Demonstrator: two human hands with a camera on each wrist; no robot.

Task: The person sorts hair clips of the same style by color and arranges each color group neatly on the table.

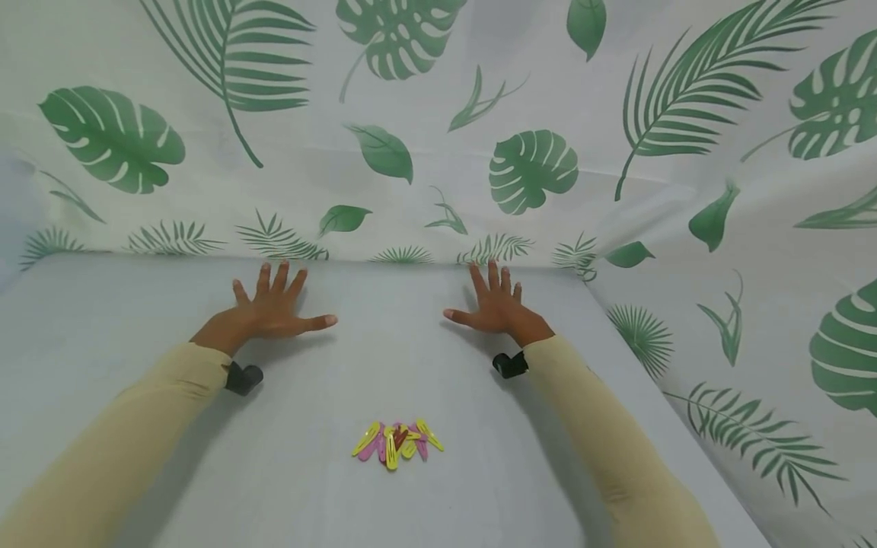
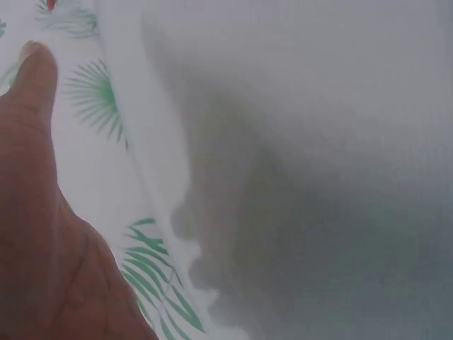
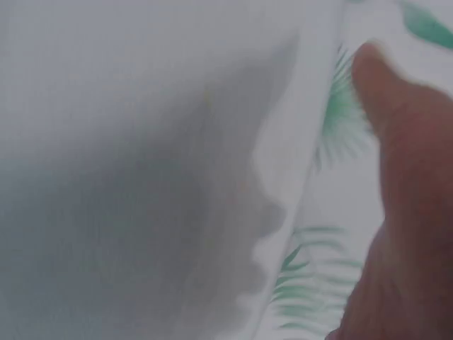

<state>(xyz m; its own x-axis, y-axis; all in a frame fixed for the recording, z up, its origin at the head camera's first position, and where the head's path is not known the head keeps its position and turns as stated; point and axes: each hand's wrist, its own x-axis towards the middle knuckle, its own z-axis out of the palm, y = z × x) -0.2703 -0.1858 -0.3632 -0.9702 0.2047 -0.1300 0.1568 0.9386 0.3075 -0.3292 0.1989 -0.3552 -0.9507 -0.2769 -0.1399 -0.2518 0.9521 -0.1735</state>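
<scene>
A small heap of yellow, pink and red snap hair clips [image 1: 392,445] lies on the white table [image 1: 384,502], near the middle front in the head view. Beyond the heap to the left, my left hand [image 1: 272,306] is held palm down with fingers spread and thumb pointing inward. My right hand [image 1: 499,306] mirrors it on the right, its fingers also spread. Neither hand holds anything, and both are well apart from the clips. Each wrist view shows only part of the hand, with its shadow on the white surface; no clips appear there.
A white cloth with green leaf prints [image 1: 445,160] hangs along the table's far edge and continues down the right side. Dark wrist cameras [image 1: 244,377] sit under both beige sleeves [image 1: 603,434].
</scene>
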